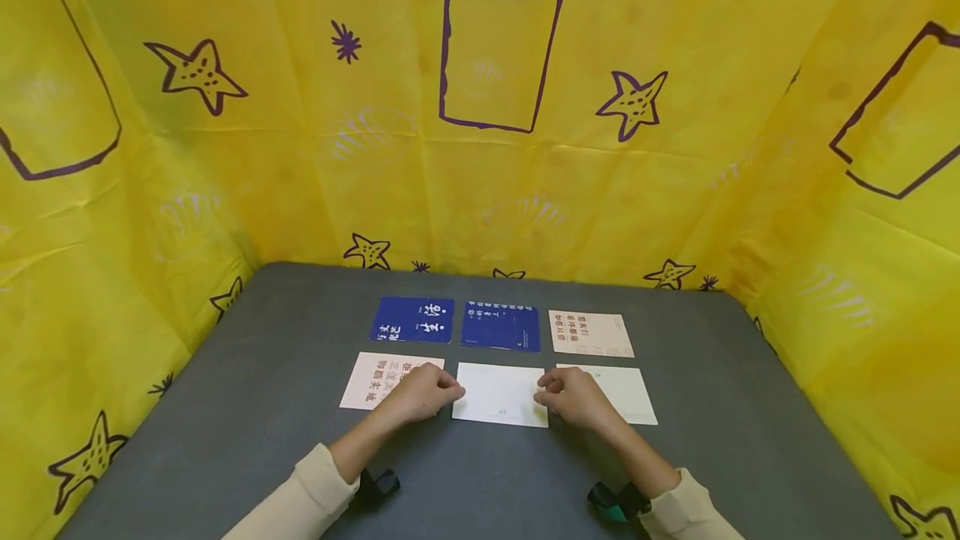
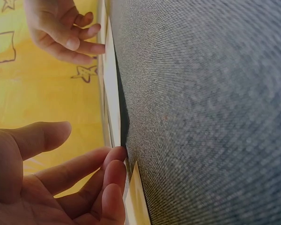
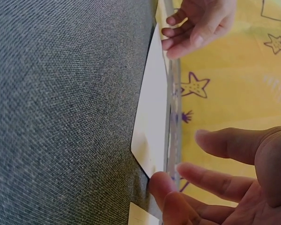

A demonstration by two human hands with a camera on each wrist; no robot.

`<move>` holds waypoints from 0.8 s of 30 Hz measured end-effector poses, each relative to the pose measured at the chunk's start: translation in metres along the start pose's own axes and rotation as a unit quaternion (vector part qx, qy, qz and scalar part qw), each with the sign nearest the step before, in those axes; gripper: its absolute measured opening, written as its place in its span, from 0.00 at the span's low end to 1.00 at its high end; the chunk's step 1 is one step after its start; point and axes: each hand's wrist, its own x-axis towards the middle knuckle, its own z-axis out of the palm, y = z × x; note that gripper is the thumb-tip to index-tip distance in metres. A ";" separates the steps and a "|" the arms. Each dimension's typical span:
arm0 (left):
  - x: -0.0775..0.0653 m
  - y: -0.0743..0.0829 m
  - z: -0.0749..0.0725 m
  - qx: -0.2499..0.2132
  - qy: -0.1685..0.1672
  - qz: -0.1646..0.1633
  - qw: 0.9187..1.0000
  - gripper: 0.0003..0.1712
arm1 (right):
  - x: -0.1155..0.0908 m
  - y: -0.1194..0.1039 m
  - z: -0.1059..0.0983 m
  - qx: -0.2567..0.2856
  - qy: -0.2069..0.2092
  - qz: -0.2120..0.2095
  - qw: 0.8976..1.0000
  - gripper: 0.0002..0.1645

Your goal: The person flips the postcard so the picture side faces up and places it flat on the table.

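Note:
A white card with small print near its bottom edge lies in the front row on the grey table, between my two hands. At its left edge are the fingertips of my left hand, which overlaps a pink card with red characters. My right hand is at the opposite edge, partly covering an off-white card. Both wrist views show loosely bent fingers with the thumbs held apart from them. In the left wrist view, fingertips of the left hand meet the near end of the white card.
Behind lies a second row: a blue card with large white characters, another blue card and a pale pink card with red characters. Yellow patterned cloth walls the grey table at the back and both sides.

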 end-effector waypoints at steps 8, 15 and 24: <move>0.001 0.001 -0.001 -0.002 -0.003 0.001 1.000 0.10 | 0.000 0.002 0.000 0.004 0.001 0.004 1.000 0.12; 0.001 -0.003 0.001 -0.006 -0.002 0.014 1.000 0.09 | 0.002 0.005 0.001 0.019 0.014 0.013 1.000 0.12; 0.003 -0.007 0.004 -0.042 0.004 0.017 0.999 0.18 | 0.005 0.014 0.003 0.031 0.064 -0.001 0.997 0.14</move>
